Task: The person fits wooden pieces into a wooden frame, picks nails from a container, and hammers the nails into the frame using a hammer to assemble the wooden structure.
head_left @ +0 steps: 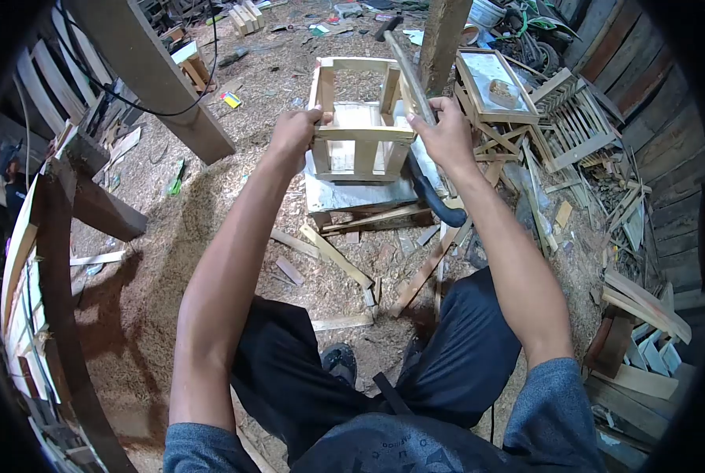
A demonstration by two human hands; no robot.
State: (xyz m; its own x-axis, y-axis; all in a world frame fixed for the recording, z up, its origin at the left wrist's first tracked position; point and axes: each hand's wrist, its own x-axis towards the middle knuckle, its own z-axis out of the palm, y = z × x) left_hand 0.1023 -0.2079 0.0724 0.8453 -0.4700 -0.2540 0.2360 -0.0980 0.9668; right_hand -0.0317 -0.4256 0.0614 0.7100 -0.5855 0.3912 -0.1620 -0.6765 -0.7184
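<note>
An open wooden frame (362, 135) stands upright on the low bench (333, 195), straight ahead of the person, its near rail running crosswise and its side rails pointing away; which axis is longer is hard to tell. The left hand (293, 131) is curled around its near left corner. The right hand (445, 138), at the near right corner, is closed on the handle of a hammer (407, 65), which slants forward and left along the frame's right side, head beyond it. A dark curved bar (439, 206) juts past the bench's right edge; a post (439, 43) rises just beyond, and wood offcuts (338, 257) litter the near floor.
</note>
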